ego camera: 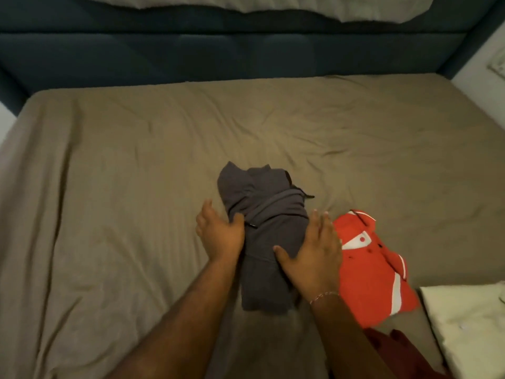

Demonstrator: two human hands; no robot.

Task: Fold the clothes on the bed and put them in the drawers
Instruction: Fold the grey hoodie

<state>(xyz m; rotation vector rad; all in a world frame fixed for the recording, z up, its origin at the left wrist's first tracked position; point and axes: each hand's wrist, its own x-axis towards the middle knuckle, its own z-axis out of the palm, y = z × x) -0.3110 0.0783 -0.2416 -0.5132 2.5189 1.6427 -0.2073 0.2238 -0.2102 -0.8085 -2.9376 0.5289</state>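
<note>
From the head camera we look down on a bed [136, 187] covered with a wrinkled tan sheet, its dark blue headboard [218, 56] along the far edge. Near the middle of the bed's near edge lies a grey garment [269, 228], folded into a long narrow bundle that runs away from us, with a small cord sticking out on its right side. Our left hand [220, 233] is against the bundle's left side, fingers straight and thumb touching the cloth, gripping nothing. Our right hand [311, 255] lies flat on the bundle's right side, fingers extended and thumb spread across the fabric, also gripping nothing; a thin bracelet [323, 295] circles that wrist. Just beside the right hand, toward the near right corner, a folded red shirt [374, 274] with white trim rests on the sheet. A cream pillow [470, 324] sits at the near right corner.
</note>
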